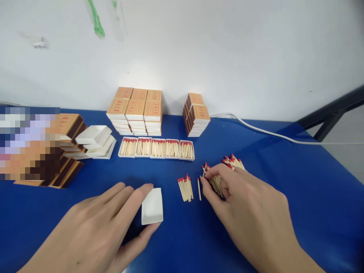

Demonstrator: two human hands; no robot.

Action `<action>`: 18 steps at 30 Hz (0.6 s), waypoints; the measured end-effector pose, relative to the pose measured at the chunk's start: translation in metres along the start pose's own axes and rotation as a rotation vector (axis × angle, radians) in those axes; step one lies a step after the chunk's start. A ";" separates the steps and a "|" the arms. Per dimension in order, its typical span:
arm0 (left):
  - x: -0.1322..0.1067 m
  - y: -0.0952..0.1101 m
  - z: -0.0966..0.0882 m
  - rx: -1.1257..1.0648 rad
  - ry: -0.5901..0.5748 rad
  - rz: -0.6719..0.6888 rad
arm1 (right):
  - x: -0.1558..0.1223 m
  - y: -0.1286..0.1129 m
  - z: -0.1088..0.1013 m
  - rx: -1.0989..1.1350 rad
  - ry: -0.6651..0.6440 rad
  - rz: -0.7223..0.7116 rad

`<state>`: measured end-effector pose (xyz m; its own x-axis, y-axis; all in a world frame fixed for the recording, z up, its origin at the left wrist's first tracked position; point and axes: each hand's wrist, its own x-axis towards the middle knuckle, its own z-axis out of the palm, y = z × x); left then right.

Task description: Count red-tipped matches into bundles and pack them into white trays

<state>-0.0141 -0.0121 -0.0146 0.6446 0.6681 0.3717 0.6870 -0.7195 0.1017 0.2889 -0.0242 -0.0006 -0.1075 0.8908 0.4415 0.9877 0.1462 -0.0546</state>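
My left hand [110,220] holds an empty white matchbox tray [152,206] between thumb and fingers on the blue table [298,197]. My right hand [241,201] is curled over a loose pile of red-tipped matches [231,163], with its fingers pinching a few of them. A small bundle of matches [185,187] and a single match [199,189] lie between the two hands. Behind them stands a row of several trays filled with matches [157,148].
Stacks of orange-topped matchboxes [136,110] stand at the wall, with a smaller stack [196,113] to their right. Empty white trays [96,142] and brown sleeves [68,151] are piled at the left. A white cable [270,132] runs along the back right.
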 end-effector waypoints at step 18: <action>-0.002 0.000 -0.002 -0.001 -0.002 0.014 | 0.001 -0.003 -0.001 -0.067 0.055 -0.052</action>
<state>-0.0158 -0.0139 -0.0130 0.6548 0.6583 0.3714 0.6777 -0.7289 0.0971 0.2855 -0.0243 0.0010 -0.1547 0.8572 0.4911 0.9865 0.1610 0.0296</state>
